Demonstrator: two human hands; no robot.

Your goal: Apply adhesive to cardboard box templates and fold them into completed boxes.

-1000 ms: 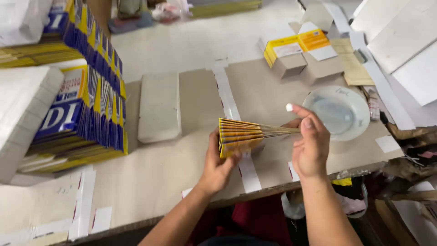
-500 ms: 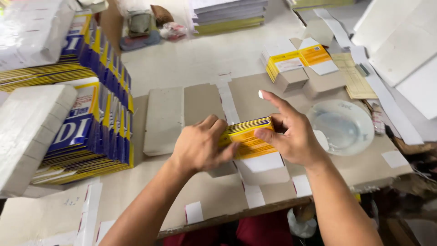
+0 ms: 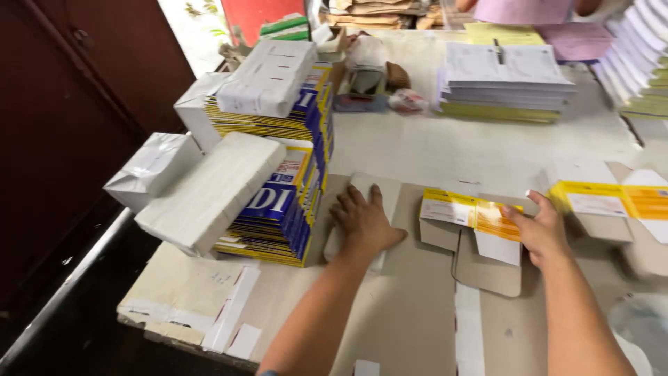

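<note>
Cardboard sheets are covering the worktable (image 3: 431, 150), where two open yellow-labelled cartons are lying. The left hand (image 3: 362, 221) is pressing flat, fingers spread, on a white wrapped block (image 3: 376, 191) whose long axis is running away from the person. The right hand (image 3: 541, 233) is gripping the nearer carton (image 3: 463, 216) by its right end, flaps hanging toward the near edge. Blue-and-yellow stacks (image 3: 282, 209) are crowding the left; bare cardboard is lying open in front.
</note>
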